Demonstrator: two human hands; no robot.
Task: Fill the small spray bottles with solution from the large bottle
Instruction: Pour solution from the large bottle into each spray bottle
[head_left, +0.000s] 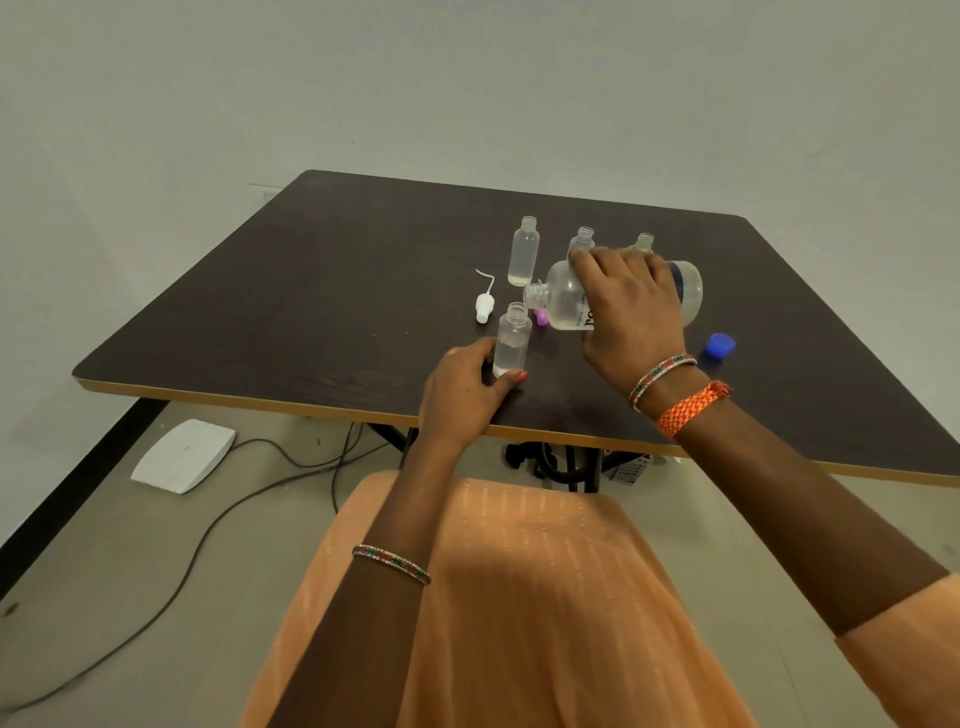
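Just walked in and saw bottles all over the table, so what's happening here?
A seated person is refilling small bottles. The right hand holds the large bottle tipped nearly sideways, its open mouth just above the uncapped small bottle that the left hand steadies on the table. Three more uncapped small bottles stand behind. A white spray nozzle and a blue cap lie loose on the tabletop.

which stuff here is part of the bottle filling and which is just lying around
In use: large bottle, tipped in the right hand; small bottle, steadied by the left hand; three more small bottles; spray cap; blue cap.

Lying about: white pedal; cable.
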